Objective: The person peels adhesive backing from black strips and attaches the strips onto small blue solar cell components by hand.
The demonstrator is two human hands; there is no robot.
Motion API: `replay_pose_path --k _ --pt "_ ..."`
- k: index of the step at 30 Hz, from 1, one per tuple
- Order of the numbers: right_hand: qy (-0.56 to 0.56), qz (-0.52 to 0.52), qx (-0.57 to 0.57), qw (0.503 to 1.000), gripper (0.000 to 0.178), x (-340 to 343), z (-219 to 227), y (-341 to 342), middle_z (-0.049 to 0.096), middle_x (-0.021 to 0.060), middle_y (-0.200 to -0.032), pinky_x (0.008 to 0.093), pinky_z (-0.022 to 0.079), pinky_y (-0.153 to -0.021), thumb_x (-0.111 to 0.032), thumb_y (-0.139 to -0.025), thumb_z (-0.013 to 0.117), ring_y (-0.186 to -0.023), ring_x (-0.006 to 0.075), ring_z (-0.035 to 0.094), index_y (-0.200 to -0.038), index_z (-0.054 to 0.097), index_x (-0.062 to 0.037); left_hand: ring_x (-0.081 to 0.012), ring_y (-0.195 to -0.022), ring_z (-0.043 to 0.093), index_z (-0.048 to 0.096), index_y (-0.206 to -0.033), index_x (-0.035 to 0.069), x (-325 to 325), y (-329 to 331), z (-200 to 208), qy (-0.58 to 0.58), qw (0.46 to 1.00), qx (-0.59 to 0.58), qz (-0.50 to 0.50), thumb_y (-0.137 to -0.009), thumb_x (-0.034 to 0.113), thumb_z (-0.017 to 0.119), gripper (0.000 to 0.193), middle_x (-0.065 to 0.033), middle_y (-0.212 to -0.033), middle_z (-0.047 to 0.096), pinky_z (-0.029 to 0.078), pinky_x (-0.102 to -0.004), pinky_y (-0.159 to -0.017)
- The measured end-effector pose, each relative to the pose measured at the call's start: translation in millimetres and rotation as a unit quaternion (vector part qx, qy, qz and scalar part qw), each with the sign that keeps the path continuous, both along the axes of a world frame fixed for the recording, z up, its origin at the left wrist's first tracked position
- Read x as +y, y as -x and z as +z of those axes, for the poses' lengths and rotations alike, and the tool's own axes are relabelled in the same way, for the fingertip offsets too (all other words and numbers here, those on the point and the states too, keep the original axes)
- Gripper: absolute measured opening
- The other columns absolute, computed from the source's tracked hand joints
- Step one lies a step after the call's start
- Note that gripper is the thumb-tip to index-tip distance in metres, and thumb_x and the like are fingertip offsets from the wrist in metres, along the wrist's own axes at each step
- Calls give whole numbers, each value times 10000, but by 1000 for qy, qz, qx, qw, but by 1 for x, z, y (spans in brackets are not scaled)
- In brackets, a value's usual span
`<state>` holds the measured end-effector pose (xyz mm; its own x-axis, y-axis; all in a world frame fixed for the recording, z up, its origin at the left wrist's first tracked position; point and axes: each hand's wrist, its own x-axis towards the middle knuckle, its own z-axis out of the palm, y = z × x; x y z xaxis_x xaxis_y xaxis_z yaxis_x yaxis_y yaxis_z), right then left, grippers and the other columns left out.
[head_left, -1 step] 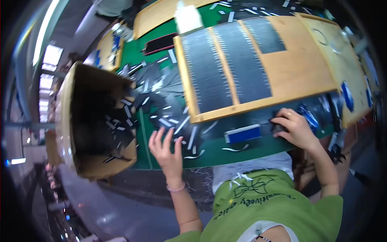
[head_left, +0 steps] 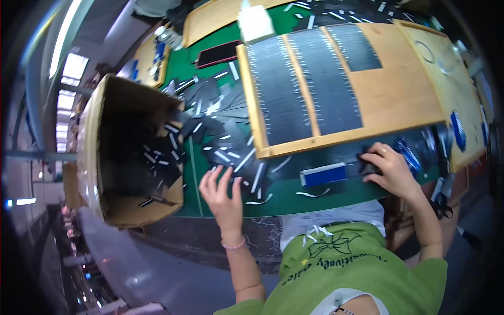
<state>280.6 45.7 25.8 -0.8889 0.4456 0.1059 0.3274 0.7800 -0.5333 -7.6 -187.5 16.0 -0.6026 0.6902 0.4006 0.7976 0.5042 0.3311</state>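
My left hand (head_left: 223, 198) hovers over the table's front edge, fingers apart and holding nothing. Loose black pieces and white strips (head_left: 258, 177) lie just beyond its fingertips. At the right, my right hand (head_left: 389, 167) rests low over the table, thumb and fingers curled around something small and dark that I cannot make out. A blue block with a white top edge (head_left: 324, 176) lies between my hands. Behind it, a shallow wooden tray (head_left: 401, 89) bears columns of overlapping black pieces (head_left: 281, 89) with white edges. The third column is shorter than the others.
A cardboard box (head_left: 92, 157) with black and white scraps stands at the left. A phone (head_left: 219, 54) and a white block-shaped item (head_left: 255, 23) are behind. Blue shiny packets (head_left: 408, 157) lie beyond my right hand; another wooden board (head_left: 438, 79) is farther right.
The whole view has shifted slightly, so the scene sits a little farther right. Both hands keep nearly the same pose.
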Motion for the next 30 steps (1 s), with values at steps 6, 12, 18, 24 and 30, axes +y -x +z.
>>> replay_pose_path --k 6,12,18,24,30 --pt "62 -49 51 996 498 -17 10 11 540 123 -893 347 458 -730 -106 -682 746 -823 273 547 -1116 521 -13 -272 -907 489 662 -962 50 23 8 -6 34 999 1 42 -691 134 756 298 -79 -892 573 420 -358 -818" --pt "92 -146 151 973 255 -23 15 -1 543 123 -847 306 451 -676 -2 -765 655 -751 240 557 -985 527 8 -225 -722 579 594 -793 54 26 18 -1 11 992 -23 127 -728 100 721 151 -54 -737 624 432 -339 -721" --pt "176 -42 231 956 216 -61 26 19 508 109 -753 269 383 -555 74 -723 606 -630 185 486 -880 488 -16 -113 -763 558 611 -1006 -15 -18 -1 -12 -307 906 -252 147 -811 65 668 219 -42 -807 609 461 -267 -702" --pt "338 188 110 916 191 -126 -10 56 449 58 -796 215 337 -609 34 -779 574 -682 106 425 -918 459 -28 -173 -719 572 422 -1041 -1 -11 -8 -70 -435 857 -186 205 -952 148 478 183 -111 -881 609 448 -304 -650" --pt "315 265 146 900 163 -131 -18 94 466 59 -922 230 371 -741 13 -893 508 -833 135 448 -1049 464 9 -412 -1016 509 288 -1309 -58 -1 -4 -76 -345 892 -178 230 -901 117 528 504 -264 -1152 517 419 -422 -869"
